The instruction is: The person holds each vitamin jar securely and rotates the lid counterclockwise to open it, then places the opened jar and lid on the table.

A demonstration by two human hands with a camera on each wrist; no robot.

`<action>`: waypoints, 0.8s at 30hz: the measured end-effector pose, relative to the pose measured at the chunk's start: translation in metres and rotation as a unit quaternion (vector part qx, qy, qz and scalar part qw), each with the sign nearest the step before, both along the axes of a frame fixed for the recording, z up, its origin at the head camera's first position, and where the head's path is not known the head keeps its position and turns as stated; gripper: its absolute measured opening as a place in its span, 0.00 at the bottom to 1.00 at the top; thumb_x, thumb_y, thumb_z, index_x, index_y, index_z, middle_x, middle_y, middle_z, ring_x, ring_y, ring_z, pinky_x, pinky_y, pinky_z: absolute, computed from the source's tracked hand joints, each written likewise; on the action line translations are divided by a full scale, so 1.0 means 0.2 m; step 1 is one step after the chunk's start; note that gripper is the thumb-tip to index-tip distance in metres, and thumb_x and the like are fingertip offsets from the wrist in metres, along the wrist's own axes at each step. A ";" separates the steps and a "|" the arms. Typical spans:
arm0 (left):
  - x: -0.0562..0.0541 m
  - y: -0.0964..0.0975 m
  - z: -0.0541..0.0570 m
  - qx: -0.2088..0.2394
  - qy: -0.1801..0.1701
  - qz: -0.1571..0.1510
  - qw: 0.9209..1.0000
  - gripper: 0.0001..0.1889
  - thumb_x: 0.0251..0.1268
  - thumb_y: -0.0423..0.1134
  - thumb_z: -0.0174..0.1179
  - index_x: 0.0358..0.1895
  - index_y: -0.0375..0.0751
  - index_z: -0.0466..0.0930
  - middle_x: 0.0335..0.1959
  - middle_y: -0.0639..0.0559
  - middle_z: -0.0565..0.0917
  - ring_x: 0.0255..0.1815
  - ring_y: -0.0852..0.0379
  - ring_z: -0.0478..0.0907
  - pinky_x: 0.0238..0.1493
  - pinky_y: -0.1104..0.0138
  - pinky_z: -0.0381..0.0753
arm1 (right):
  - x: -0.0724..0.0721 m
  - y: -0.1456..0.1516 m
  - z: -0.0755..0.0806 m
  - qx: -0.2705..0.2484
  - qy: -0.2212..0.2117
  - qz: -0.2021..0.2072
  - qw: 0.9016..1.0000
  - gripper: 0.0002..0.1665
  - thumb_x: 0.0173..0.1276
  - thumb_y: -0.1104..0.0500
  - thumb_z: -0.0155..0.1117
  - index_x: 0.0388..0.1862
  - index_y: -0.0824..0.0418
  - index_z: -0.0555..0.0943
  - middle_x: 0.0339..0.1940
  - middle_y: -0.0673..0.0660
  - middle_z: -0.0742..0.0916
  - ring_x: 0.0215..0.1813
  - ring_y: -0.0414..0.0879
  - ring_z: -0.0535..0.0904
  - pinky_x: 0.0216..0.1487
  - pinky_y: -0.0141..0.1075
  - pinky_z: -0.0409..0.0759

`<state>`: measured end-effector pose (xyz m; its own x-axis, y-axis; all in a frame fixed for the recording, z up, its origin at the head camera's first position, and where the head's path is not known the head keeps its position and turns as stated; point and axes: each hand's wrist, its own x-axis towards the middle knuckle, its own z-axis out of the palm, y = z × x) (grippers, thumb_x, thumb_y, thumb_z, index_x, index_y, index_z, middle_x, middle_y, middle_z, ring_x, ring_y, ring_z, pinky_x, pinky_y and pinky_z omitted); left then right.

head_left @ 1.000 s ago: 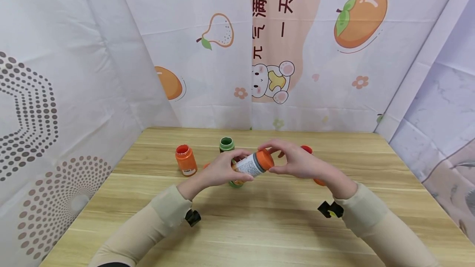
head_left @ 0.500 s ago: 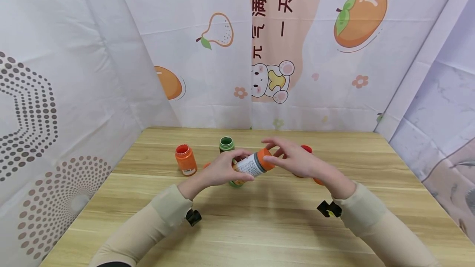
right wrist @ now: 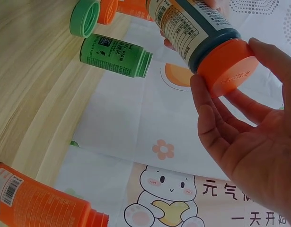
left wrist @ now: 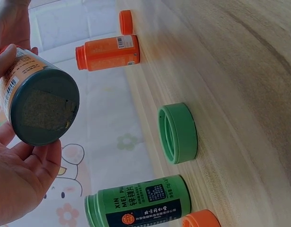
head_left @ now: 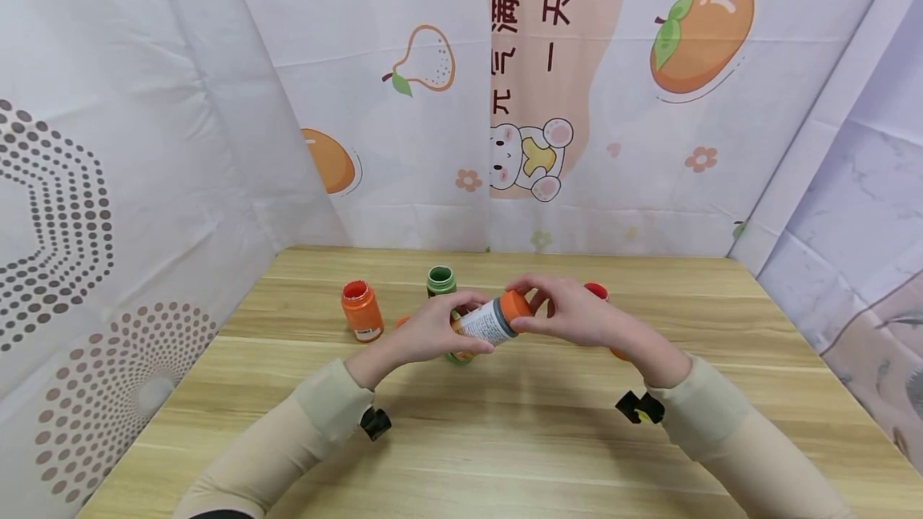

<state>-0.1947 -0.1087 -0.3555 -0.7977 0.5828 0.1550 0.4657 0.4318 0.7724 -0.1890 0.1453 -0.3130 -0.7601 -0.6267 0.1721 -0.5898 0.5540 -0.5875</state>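
A dark teal bottle [head_left: 485, 324] with a white and orange label is held tilted above the table by my left hand [head_left: 435, 327]. In the left wrist view, my left fingers curl around its side near the flat base [left wrist: 45, 106]. The orange cap [right wrist: 225, 68] sits on its raised end. My right hand [head_left: 573, 311] grips that cap, with fingertips and thumb on opposite sides of its rim. Beyond my left hand stands an uncapped green bottle [head_left: 441, 280], and a green cap [left wrist: 178, 133] lies on the table near it.
An uncapped orange bottle [head_left: 362, 312] stands at the left, with an orange cap [right wrist: 107, 10] near it. Another orange bottle [left wrist: 110, 53] and cap [left wrist: 126, 22] are at the right, mostly behind my right hand in the head view. A printed curtain [head_left: 404, 142] hangs behind the table.
My right fingers gripped the cap, spread loose from it half a second ago, and now close on its rim again. My left hand and the bottle have stayed almost still.
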 end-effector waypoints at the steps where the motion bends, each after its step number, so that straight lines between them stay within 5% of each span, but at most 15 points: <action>1: 0.00 0.00 0.00 0.000 0.000 0.000 1.000 0.30 0.51 0.48 0.74 0.60 0.50 0.76 0.44 0.59 0.80 0.43 0.57 0.76 0.42 0.61 0.78 | 0.00 0.00 0.00 -0.003 0.005 0.005 1.000 0.28 0.62 0.52 0.72 0.58 0.58 0.77 0.44 0.48 0.83 0.41 0.43 0.79 0.39 0.39 0.79; 16: 0.00 0.00 0.00 -0.007 -0.007 0.002 1.000 0.31 0.52 0.48 0.74 0.61 0.50 0.75 0.45 0.58 0.79 0.45 0.57 0.76 0.45 0.61 0.77 | 0.02 0.01 0.00 -0.028 0.042 0.056 0.997 0.33 0.54 0.66 0.76 0.59 0.54 0.75 0.54 0.49 0.80 0.54 0.46 0.78 0.50 0.44 0.77; 24: 0.01 0.00 0.01 -0.010 0.003 0.002 1.000 0.30 0.52 0.46 0.74 0.60 0.48 0.76 0.44 0.57 0.79 0.43 0.57 0.76 0.43 0.62 0.78 | 0.02 0.02 0.01 -0.029 -0.015 0.010 0.999 0.34 0.63 0.51 0.71 0.66 0.54 0.70 0.62 0.53 0.77 0.57 0.48 0.77 0.52 0.46 0.77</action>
<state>-0.1935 -0.1082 -0.3542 -0.7989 0.5832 0.1474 0.4681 0.4489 0.7612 -0.1853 0.1483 -0.3112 -0.7523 -0.6323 0.1853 -0.5823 0.5065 -0.6359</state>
